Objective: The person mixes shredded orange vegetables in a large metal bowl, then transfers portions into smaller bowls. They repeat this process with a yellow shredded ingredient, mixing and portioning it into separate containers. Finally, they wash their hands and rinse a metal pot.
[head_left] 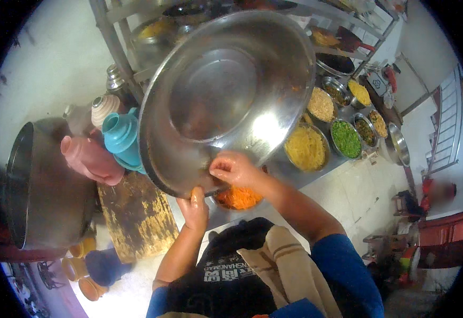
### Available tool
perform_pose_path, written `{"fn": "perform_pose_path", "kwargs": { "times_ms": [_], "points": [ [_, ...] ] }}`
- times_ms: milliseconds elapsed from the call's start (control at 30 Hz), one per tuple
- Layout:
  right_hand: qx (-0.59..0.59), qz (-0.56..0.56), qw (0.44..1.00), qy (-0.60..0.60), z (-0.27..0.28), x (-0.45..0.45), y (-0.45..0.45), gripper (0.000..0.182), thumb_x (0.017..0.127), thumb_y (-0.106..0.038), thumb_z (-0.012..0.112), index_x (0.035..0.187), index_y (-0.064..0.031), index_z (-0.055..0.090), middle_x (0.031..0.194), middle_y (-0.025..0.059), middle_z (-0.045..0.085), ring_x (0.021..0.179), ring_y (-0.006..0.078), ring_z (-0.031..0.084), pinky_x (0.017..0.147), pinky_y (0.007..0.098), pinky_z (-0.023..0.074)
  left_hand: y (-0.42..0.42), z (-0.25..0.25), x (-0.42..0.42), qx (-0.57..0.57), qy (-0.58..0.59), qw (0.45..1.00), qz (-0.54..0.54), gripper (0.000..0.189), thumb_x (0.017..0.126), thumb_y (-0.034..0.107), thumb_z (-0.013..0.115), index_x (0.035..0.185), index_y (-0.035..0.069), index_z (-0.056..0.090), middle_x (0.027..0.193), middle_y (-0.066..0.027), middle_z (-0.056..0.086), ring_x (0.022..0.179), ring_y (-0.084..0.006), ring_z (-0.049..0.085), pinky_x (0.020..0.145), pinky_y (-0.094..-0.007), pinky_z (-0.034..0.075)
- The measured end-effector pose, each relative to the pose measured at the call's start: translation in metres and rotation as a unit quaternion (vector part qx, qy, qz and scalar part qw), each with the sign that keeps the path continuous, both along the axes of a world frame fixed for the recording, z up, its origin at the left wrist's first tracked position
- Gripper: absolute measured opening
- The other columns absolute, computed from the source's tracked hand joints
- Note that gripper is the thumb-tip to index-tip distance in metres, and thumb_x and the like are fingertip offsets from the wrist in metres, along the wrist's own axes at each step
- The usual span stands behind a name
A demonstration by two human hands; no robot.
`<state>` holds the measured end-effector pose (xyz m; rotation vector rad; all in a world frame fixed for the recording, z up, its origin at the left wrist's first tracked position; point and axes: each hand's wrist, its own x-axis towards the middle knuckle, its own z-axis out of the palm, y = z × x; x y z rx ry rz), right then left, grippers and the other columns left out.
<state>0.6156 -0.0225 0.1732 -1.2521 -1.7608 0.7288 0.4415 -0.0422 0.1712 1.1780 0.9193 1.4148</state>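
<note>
A large metal basin (215, 95), wet inside and dotted with a few orange bits, is tilted up over the table in front of me. My left hand (195, 206) grips its near rim, the thumb over the edge. Curled fingers of my right hand (231, 169) are at the basin's inner lower wall; whether they hold anything cannot be told. Below the basin's rim a bowl of shredded carrot (239, 198) shows in part. To the right stand a bowl of yellow shreds (307, 147) and a bowl of chopped greens (346, 139).
Bowls of other food, such as chopped pale bits (321, 104), stand at the right. Pink (92, 159) and turquoise (122, 135) thermos flasks are left of the basin, above a worn wooden board (140, 214). A big metal pot (52, 183) is far left; a metal rack (114, 43) rises behind.
</note>
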Motion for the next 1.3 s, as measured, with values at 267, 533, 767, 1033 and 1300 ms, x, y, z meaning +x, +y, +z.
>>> {"fn": "perform_pose_path", "kwargs": {
  "times_ms": [267,533,767,1033,1300],
  "points": [
    [0.07,-0.098,0.988,-0.092,0.002,0.023,-0.034,0.01,0.078,-0.014,0.066,0.078,-0.0052,0.063,0.08,0.0103,0.059,0.072,0.0271,0.058,0.064,0.0375,0.0471,0.01,-0.009,0.004,0.069,0.037,0.996,0.053,0.009,0.075,-0.005,0.055,0.081,0.002,0.057,0.08,-0.0138,0.058,0.072,-0.0302,0.053,0.069,-0.0377,0.044],
    [0.082,-0.249,0.936,-0.234,0.017,0.01,0.008,0.012,0.075,-0.018,0.065,0.078,-0.0067,0.063,0.082,0.013,0.061,0.078,0.0329,0.057,0.069,0.0433,0.0459,0.007,-0.007,0.005,0.131,0.082,0.985,0.071,0.011,0.075,-0.007,0.055,0.081,0.003,0.057,0.08,-0.0151,0.058,0.071,-0.0314,0.053,0.069,-0.0392,0.045],
    [0.088,-0.185,0.972,-0.114,0.029,-0.033,0.005,0.017,0.073,-0.021,0.067,0.081,-0.0067,0.063,0.083,0.0122,0.06,0.08,0.0327,0.058,0.071,0.0452,0.046,-0.002,0.022,0.001,0.019,-0.005,0.999,0.035,0.013,0.078,0.004,0.055,0.087,-0.004,0.059,0.088,-0.011,0.06,0.079,-0.0242,0.054,0.076,-0.0364,0.044],
    [0.132,-0.111,0.947,-0.271,-0.016,0.008,-0.066,0.013,0.071,-0.014,0.069,0.075,-0.0068,0.059,0.083,0.0106,0.057,0.078,0.0304,0.056,0.066,0.0415,0.0477,0.003,0.019,-0.028,0.071,0.048,0.995,0.049,0.015,0.078,0.005,0.052,0.087,-0.005,0.057,0.089,-0.0106,0.059,0.08,-0.0211,0.051,0.078,-0.0348,0.043],
    [0.082,-0.266,0.96,0.013,0.015,-0.006,-0.053,0.012,0.074,-0.006,0.071,0.08,-0.005,0.061,0.08,0.0086,0.057,0.071,0.0213,0.06,0.064,0.0312,0.0487,-0.001,0.022,-0.033,0.014,-0.019,0.998,0.058,0.012,0.08,0.006,0.053,0.087,-0.004,0.054,0.089,-0.0059,0.056,0.081,-0.0167,0.048,0.076,-0.0317,0.041]
  ]
}}
